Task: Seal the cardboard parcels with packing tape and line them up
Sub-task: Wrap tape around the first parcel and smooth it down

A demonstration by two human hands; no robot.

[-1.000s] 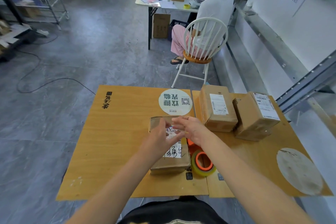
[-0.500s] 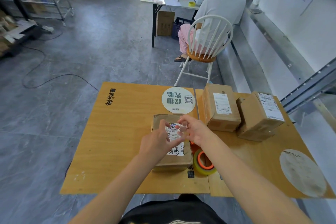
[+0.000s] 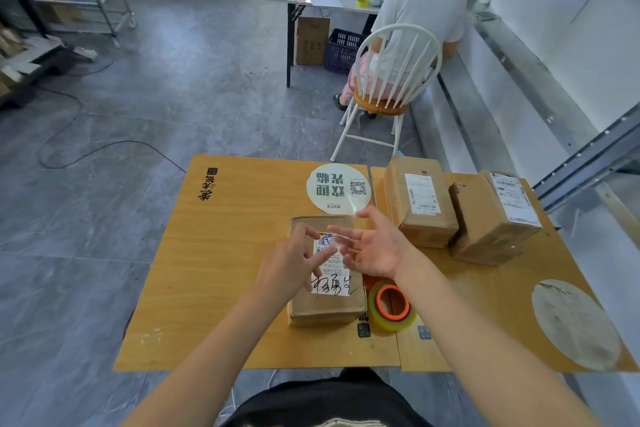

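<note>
In the head view, the parcel [image 3: 325, 308] lay just left of the tape roll [image 3: 391, 305]. It looked like light, stiff cardboard, probably best gripped by its side edges. Above it, the left hand [image 3: 294, 265] and right hand [image 3: 379, 250] had their fingers spread, with a flimsy, sticky tape strip [image 3: 341, 238] clinging between the tips.

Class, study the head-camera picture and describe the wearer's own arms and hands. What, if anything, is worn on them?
The left hand and right hand are bare, with no gloves, rings, watch or wristbands showing. Both arms are uncovered for as much of them as is in view, and no sleeve shows on them. At the bottom edge is a black top with a pale print.
</note>
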